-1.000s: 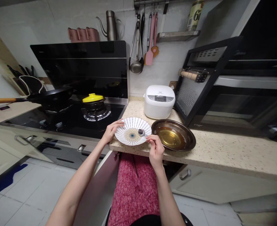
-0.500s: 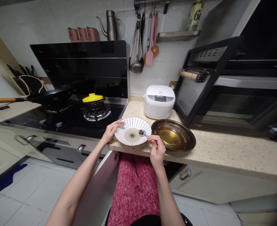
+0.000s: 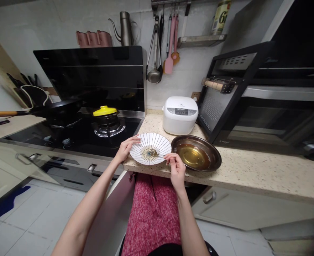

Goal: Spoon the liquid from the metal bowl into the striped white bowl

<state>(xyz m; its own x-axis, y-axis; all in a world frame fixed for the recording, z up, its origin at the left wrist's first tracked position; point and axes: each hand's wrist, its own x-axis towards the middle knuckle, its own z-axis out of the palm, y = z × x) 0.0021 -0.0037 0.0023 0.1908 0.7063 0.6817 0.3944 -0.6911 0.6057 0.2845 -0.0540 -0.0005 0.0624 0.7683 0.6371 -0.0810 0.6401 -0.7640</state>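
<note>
Spoon (image 3: 153, 152) and plate (image 3: 152, 137) are what our hands are engaging: the spoon's bowl is hanging over or resting on the plate's middle, and we are not able to tell which. With our right hand (image 3: 176, 167) we are pinching the handle between thumb and fingertips, nearly closed. Our left hand (image 3: 126, 147) is lying half curled, fingers over the plate's left rim; whether its thumb is pressing from beneath, we cannot tell. The plate is sitting close to the front edge of the speckled tabletop (image 3: 253, 163), between the cooktop (image 3: 93, 144) and a dark metal basin (image 3: 215, 158), with a white rice cooker (image 3: 180, 122) standing behind. Judging from its shine, we are taking the spoon for metal: light, stiff, unlikely to break, though so slim that it may be twisting in wet fingers. We are therefore favouring a hold well back on the handle, thumb opposing fingertips. As for the plate, we are guessing at glazed ceramic: heavier than the spoon, rigid, smooth, probably slippery and easy to chip. Its broad rim is offering the safest hold, fingers above and thumb below, away from the neighbouring basin.
</note>
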